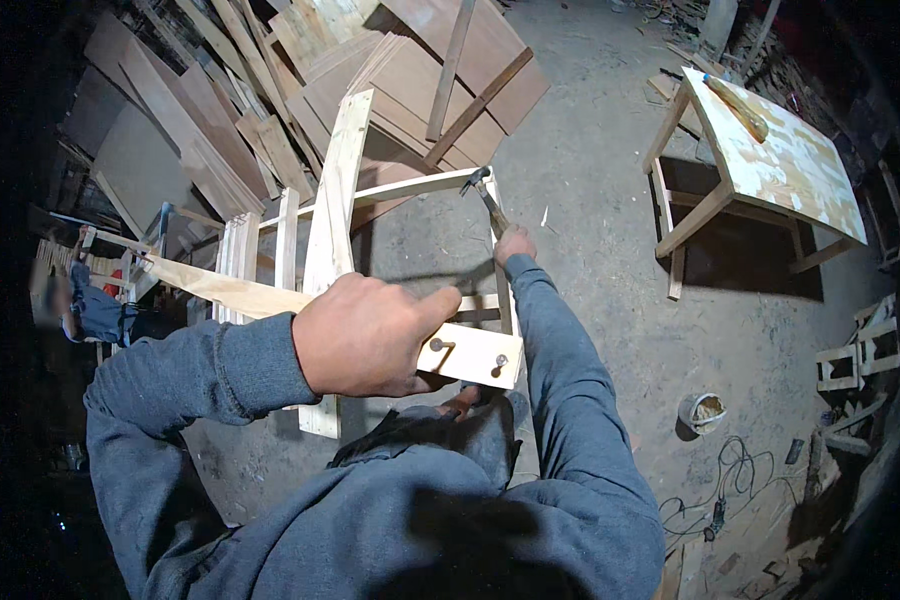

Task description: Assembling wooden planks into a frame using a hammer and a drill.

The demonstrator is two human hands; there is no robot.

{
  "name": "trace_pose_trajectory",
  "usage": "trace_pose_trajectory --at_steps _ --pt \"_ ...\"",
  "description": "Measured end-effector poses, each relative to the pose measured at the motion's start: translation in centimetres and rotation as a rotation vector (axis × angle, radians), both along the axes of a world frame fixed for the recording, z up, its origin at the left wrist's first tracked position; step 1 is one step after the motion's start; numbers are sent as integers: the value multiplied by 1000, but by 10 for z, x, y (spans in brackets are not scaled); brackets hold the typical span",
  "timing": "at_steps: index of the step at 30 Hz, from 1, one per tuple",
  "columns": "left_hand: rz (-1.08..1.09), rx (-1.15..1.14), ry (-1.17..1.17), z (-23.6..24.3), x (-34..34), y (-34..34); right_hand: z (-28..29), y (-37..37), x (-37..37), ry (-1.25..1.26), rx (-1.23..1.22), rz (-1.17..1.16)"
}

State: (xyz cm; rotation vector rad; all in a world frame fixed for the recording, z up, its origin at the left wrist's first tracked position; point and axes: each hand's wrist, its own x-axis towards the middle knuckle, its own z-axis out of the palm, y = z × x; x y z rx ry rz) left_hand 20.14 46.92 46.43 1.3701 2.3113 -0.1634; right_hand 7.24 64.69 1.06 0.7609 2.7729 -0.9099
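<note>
My left hand [365,338] grips a long pale board [210,288] held crosswise near my body. Two nails [440,345] stick up from the board's right end, just beyond my thumb. My right hand [515,243], farther forward, is wrapped round the handle of a claw hammer [480,190], whose head is raised over the far right corner of a wooden frame [420,182]. A wider board [335,150] runs lengthwise across that frame, passing beneath the board in my left hand. More pale slats [288,240] lie across the frame to the left.
Plywood sheets [420,90] and offcuts are piled beyond the frame. A wooden table [770,150] with a blotchy white top stands at right, small frames [850,360] below it. A bucket [700,410] and cables [730,480] sit on the floor [600,120]. A co-worker [100,305] is at far left.
</note>
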Motion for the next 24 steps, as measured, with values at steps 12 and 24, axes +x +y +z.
trace_pose_trajectory --at_steps 12,24 --pt "-17 31 3 2 5 -6 88 39 213 524 -712 -84" --pt "-2 78 42 -2 20 -11 192 -67 403 692 -1068 -477"
